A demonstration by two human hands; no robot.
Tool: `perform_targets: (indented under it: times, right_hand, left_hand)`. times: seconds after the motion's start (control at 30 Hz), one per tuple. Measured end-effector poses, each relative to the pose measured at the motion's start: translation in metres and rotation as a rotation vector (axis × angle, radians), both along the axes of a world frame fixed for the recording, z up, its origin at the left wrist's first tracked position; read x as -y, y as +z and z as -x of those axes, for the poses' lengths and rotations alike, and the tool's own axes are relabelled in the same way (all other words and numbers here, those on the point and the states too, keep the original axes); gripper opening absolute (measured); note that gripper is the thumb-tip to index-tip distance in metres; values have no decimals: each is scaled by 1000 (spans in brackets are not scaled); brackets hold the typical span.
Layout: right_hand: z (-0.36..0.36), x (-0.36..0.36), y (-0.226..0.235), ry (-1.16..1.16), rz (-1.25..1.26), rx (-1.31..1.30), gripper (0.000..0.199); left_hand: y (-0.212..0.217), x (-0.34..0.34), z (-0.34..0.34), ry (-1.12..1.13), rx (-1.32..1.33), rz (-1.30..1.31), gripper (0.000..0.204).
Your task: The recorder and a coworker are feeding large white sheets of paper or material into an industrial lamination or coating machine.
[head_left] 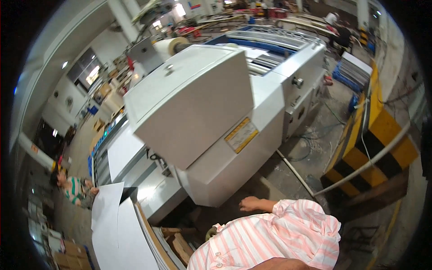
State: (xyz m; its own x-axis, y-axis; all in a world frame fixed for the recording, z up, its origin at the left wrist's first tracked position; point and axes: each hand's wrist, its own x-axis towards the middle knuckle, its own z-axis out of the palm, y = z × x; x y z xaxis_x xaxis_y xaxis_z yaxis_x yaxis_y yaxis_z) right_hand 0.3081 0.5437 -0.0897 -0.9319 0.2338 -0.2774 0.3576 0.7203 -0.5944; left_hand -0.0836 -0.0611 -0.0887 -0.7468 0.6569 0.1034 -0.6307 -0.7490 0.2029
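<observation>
My right hand (251,204) reaches out from a pink and white striped sleeve (299,211). It hangs low beside the base of a large pale grey machine (265,130). Its fingers look curled in, and nothing shows in them. I see no left hand. Left of my body stands a stack of large white sheets (119,236), with a top sheet (107,202) lifted and curved. Another white sheet (126,150) lies on the machine's feed bed. Between the stack and my shirt are wooden pieces (180,247).
A co-worker in a green-striped top (76,191) is at the far left, near the sheets. On the right stands a yellow and black striped block (371,144) with a pale pipe (364,166) in front. Hoses (306,146) lie on the floor beside the machine.
</observation>
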Motion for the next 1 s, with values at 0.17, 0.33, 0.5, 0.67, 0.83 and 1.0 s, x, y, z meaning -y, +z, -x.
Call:
perform_targets:
  times: [0.17,0.33,0.5,0.67,0.83,1.0]
  right_hand:
    - [-43,-40,-4,-172,-122,-27,33]
    - [-60,-45,-26,-150,-110,88,31]
    - [-56,-46,-47,8,-61,171,29]
    - [-48,-49,-43,28,-33,128,33]
    - [-22,-42,-64,158,-72,216,37]
    - [-13,-36,-75,194,-63,244,37]
  left_hand:
    - [-24,-4,5,-360,414,-1083,48]
    - [-53,-2,-38,-534,815,-2002,53]
    - [-39,-6,-56,-173,801,-2234,44]
    - [-28,-10,-44,225,728,-2428,36]
    - [-12,-15,-17,443,650,-2619,31]
    - [-2,-4,-30,250,577,-3037,31]
